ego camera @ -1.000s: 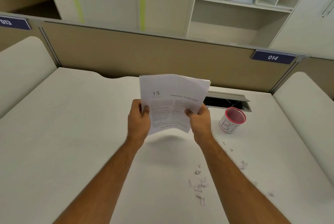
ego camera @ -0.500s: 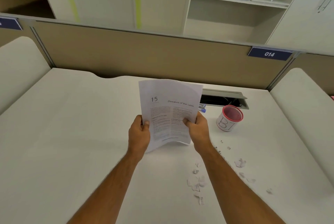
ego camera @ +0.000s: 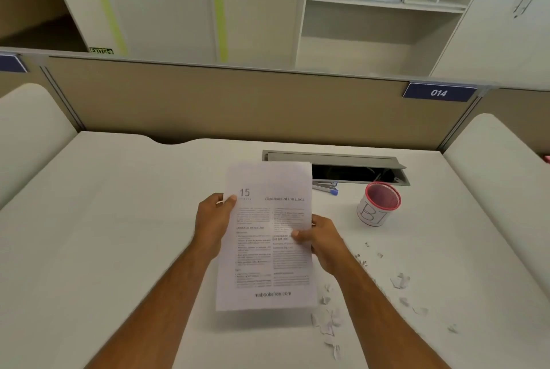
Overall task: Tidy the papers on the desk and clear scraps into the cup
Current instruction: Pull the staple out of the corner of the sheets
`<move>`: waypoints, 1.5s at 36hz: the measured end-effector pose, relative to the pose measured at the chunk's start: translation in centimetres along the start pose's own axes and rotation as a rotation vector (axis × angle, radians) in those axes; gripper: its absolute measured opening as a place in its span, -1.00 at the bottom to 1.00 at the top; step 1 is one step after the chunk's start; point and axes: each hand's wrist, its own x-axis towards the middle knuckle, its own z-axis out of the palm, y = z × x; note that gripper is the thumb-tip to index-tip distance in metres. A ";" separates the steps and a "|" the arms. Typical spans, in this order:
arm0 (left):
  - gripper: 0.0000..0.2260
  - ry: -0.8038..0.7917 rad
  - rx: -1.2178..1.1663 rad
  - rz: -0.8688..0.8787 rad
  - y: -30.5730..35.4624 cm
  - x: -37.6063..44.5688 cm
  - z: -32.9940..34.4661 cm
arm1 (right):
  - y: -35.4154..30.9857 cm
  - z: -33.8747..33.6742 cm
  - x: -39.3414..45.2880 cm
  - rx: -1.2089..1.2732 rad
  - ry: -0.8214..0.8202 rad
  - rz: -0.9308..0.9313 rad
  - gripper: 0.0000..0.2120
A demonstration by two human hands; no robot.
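Note:
A stack of printed white papers (ego camera: 268, 252) headed "15 Diseases of the Lens" hangs just above the white desk (ego camera: 104, 234) in the middle of the view. My left hand (ego camera: 212, 221) grips its left edge near the top. My right hand (ego camera: 324, 242) grips the right edge lower down, thumb on the page. A white cup (ego camera: 377, 204) with a red rim and "BI" written on it stands to the right, apart from both hands. Several white paper scraps (ego camera: 327, 321) lie on the desk below the stack, and more scraps (ego camera: 400, 280) lie further right.
A stapler and blue pen (ego camera: 326, 187) lie behind the papers, beside an open grey cable hatch (ego camera: 357, 164). A beige partition (ego camera: 238, 100) with a "014" sign closes the desk's far edge. Padded side panels rise at left and right.
The papers have come down from upright to lying nearly flat and low over the desk. My left hand has slid up the left edge. The stapler and pen have come into sight.

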 end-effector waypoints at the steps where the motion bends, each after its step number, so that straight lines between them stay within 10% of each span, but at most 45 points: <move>1: -0.88 -0.008 -0.012 -0.011 0.0 0.2 0.1 | 0.1 -0.1 0.1 0.004 -0.030 0.014 -0.65; 13: -0.83 -0.007 0.119 -0.052 -1.4 2.2 2.1 | -0.1 -2.0 3.0 -0.021 -0.117 0.147 -0.62; 25: -0.91 -0.004 0.081 -0.044 -1.0 5.5 1.1 | -1.7 -2.3 7.2 -0.015 0.212 0.000 -0.76; 33: -0.90 -0.034 0.097 -0.036 -1.3 6.7 0.6 | -1.7 -5.1 11.6 -0.674 0.499 -0.202 -0.73; 45: -0.91 -0.090 0.031 -0.040 -1.8 8.6 2.3 | -2.2 -5.9 16.0 -1.366 0.416 -0.323 -0.45; 54: -0.91 -0.077 0.042 -0.043 -1.6 8.7 2.6 | -0.8 -5.7 17.4 -1.522 0.386 -0.257 -0.61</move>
